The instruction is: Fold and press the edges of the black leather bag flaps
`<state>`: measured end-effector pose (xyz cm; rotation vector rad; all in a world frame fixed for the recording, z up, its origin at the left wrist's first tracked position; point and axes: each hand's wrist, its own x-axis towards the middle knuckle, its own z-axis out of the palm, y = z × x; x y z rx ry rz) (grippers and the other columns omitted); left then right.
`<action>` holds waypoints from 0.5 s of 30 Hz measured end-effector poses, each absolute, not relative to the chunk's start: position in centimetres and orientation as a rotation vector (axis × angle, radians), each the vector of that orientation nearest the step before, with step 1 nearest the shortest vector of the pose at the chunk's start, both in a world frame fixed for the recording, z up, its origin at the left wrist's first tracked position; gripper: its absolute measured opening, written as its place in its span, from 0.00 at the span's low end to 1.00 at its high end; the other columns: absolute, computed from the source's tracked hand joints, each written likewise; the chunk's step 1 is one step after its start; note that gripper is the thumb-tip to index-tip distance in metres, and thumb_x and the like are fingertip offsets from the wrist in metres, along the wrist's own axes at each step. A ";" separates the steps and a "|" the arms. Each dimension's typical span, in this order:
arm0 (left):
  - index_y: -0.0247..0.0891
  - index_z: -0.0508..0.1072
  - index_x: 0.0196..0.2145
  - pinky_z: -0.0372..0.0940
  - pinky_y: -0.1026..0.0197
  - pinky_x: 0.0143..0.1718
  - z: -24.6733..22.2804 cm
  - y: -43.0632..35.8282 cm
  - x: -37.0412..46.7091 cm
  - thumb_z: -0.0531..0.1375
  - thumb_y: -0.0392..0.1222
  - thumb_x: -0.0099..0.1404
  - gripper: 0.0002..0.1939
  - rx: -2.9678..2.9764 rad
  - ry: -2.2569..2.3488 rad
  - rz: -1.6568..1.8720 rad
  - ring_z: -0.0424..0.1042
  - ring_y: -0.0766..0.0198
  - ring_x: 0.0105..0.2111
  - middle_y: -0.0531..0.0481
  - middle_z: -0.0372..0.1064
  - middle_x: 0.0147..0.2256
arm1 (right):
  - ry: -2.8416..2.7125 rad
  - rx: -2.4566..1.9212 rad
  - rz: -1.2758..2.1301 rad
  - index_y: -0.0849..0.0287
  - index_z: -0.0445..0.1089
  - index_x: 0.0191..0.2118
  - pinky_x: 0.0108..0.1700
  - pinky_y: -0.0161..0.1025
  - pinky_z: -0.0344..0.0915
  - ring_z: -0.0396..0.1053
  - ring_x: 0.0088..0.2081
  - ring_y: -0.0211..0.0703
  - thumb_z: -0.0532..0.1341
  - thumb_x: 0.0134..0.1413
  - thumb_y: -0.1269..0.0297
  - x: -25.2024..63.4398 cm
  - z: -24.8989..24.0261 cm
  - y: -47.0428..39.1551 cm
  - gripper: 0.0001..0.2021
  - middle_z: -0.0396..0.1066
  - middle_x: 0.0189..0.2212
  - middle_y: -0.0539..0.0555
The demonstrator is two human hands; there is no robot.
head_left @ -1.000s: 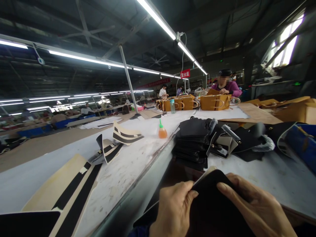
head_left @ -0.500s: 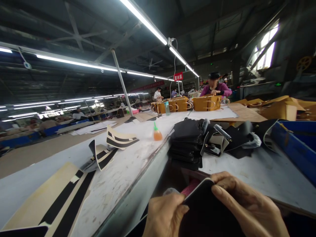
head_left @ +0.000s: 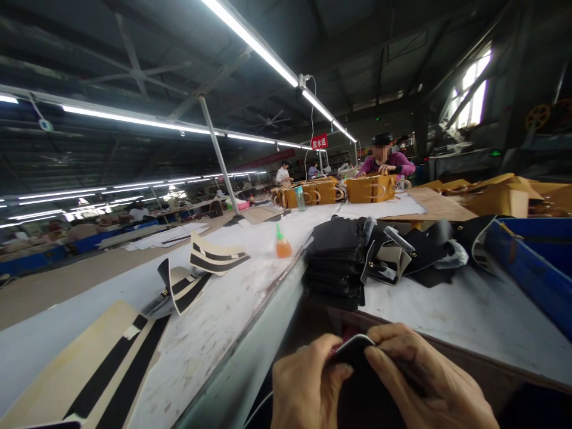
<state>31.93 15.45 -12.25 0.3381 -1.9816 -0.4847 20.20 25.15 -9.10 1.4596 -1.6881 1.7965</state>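
A black panel with a pale edge (head_left: 357, 381), like a leather bag piece, is pinched along its upper rim by both hands. My left hand (head_left: 304, 381) grips it with thumb and forefinger on the left. On the right, my right hand (head_left: 424, 375) presses thumb and fingers on the same rim, close to the left hand. The lower part of the panel fades into shadow near the bottom of the view. Just beyond the hands is a tall stack of black pieces (head_left: 335, 256).
Cream panels with black strips (head_left: 107, 357) lie on the left table (head_left: 192, 351). A glue bottle (head_left: 282, 245) stands behind them. Right of the stack are black parts with plastic wrap (head_left: 429, 256) and a blue crate (head_left: 527, 262). A co-worker (head_left: 384, 161) handles tan bags (head_left: 370, 188) farther back.
My hands have come closer together on the panel's rim, the left moving right and the right moving left. The rim between them now curves upward. The view has shifted slightly.
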 end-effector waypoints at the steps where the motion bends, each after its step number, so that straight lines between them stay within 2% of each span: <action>1: 0.43 0.68 0.43 0.59 0.64 0.29 -12.2 15.4 31.8 0.52 0.35 0.69 0.08 0.326 -1.971 -0.470 0.70 0.67 0.24 0.55 0.72 0.27 | -1.678 1.470 1.825 0.53 0.67 0.29 0.34 0.26 0.69 0.72 0.29 0.34 0.64 0.54 0.68 20.3 -9.1 25.0 0.06 0.73 0.29 0.47; 5: 0.42 0.66 0.35 0.53 0.63 0.24 -12.2 15.0 31.4 0.51 0.31 0.67 0.08 0.279 -1.965 -0.383 0.63 0.67 0.19 0.54 0.67 0.22 | -1.712 1.406 2.121 0.53 0.67 0.27 0.30 0.27 0.70 0.72 0.27 0.36 0.67 0.50 0.64 20.9 -9.3 24.4 0.08 0.73 0.28 0.47; 8: 0.41 0.65 0.35 0.51 0.63 0.22 -12.4 14.7 31.4 0.51 0.31 0.67 0.07 0.214 -1.965 -0.360 0.60 0.68 0.18 0.54 0.65 0.20 | -1.760 1.188 2.466 0.50 0.64 0.33 0.29 0.27 0.69 0.72 0.26 0.35 0.71 0.44 0.59 21.3 -9.4 24.1 0.15 0.73 0.29 0.43; 9: 0.40 0.65 0.35 0.51 0.63 0.22 -12.5 14.6 31.4 0.51 0.31 0.67 0.07 0.191 -1.963 -0.343 0.59 0.68 0.17 0.54 0.64 0.20 | -1.799 1.213 2.459 0.49 0.65 0.35 0.29 0.27 0.67 0.71 0.26 0.33 0.71 0.45 0.57 21.2 -9.3 24.1 0.14 0.73 0.28 0.43; 11: 0.40 0.64 0.33 0.52 0.63 0.23 -12.6 14.3 31.6 0.51 0.30 0.67 0.07 0.162 -1.971 -0.289 0.59 0.68 0.18 0.55 0.62 0.20 | -1.900 1.494 2.193 0.50 0.69 0.33 0.29 0.26 0.64 0.67 0.24 0.31 0.66 0.52 0.54 20.9 -9.2 24.1 0.08 0.71 0.25 0.44; 13: 0.39 0.63 0.30 0.54 0.63 0.26 -12.6 13.7 32.0 0.51 0.30 0.66 0.08 0.128 -2.033 -0.225 0.59 0.69 0.18 0.56 0.61 0.19 | -1.977 1.721 1.882 0.56 0.67 0.22 0.24 0.26 0.59 0.61 0.20 0.30 0.59 0.58 0.52 20.3 -8.9 24.3 0.17 0.64 0.18 0.45; 15: 0.39 0.62 0.28 0.56 0.64 0.28 -12.3 12.9 32.6 0.50 0.31 0.68 0.10 0.102 -2.106 -0.216 0.60 0.70 0.19 0.56 0.60 0.20 | -2.086 1.743 1.853 0.58 0.61 0.17 0.19 0.27 0.56 0.55 0.16 0.30 0.56 0.60 0.50 19.7 -8.6 24.4 0.25 0.58 0.14 0.46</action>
